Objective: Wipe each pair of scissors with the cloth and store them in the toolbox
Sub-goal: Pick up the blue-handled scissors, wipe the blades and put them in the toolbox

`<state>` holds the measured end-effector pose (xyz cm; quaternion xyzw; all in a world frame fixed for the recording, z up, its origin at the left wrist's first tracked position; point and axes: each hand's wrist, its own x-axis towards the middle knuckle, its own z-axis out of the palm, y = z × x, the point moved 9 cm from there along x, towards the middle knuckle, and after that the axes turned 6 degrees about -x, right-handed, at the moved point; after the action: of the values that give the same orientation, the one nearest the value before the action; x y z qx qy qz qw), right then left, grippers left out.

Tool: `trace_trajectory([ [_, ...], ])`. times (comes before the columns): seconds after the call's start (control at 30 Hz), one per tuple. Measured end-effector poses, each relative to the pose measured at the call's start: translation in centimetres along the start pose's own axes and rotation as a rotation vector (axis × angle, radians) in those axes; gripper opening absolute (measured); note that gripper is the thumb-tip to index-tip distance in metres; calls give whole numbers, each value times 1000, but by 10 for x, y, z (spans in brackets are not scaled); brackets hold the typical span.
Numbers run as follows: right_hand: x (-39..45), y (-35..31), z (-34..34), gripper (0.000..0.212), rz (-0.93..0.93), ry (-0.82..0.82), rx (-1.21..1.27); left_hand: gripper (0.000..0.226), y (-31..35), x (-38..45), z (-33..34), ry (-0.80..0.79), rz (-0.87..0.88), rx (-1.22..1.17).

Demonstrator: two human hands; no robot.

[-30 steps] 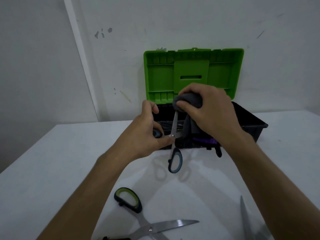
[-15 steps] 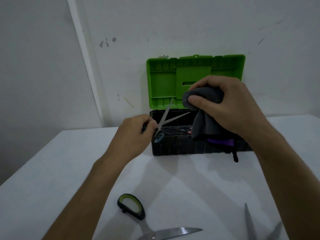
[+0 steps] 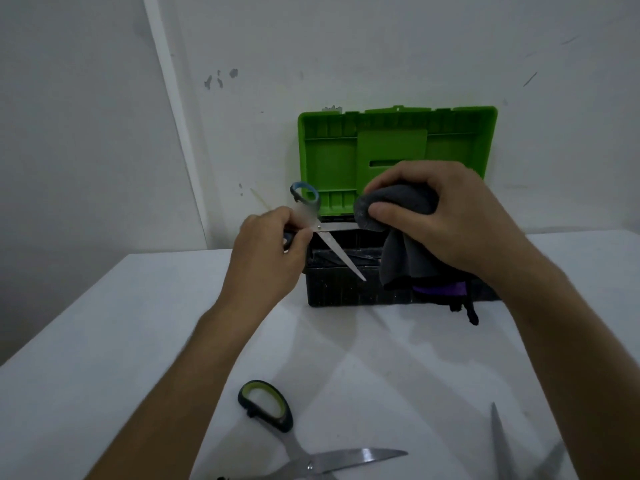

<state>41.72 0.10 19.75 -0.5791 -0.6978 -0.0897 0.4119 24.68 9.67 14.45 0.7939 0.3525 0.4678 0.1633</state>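
Note:
My left hand grips a pair of blue-handled scissors by one handle, blades spread open, just left of and above the toolbox. One blade points down-right over the box's front wall, the other runs right toward the cloth. My right hand clutches a grey cloth that hangs over the box, touching the tip of the horizontal blade. The toolbox is black with a raised green lid. Its inside is mostly hidden.
Green-handled scissors lie open on the white table at the front. Blades of another pair lie at the front right. A black and purple strap hangs over the box front. A wall stands close behind.
My left hand has turned the blue-handled scissors: a handle loop now points up and a blade points down over the box. My right hand with the cloth stays over the box.

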Motion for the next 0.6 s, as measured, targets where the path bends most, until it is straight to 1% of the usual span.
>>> trace_trajectory([
  [0.17,-1,-6,26,20,-15,-34,-163,3,-7,0,7,-45,-80,-118],
  [0.3,-6,-10,39,22,-13,17,-269,8,-8,-1,17,-123,-122,-268],
  [0.4,-9,-13,45,20,-11,55,-300,12,-6,-2,20,-140,-112,-286],
  [0.5,-11,-11,53,19,11,56,-315,19,-4,-3,20,-139,-84,-231],
  [0.6,-12,-6,56,19,32,52,-305,19,-3,-3,18,-128,-67,-211],
])
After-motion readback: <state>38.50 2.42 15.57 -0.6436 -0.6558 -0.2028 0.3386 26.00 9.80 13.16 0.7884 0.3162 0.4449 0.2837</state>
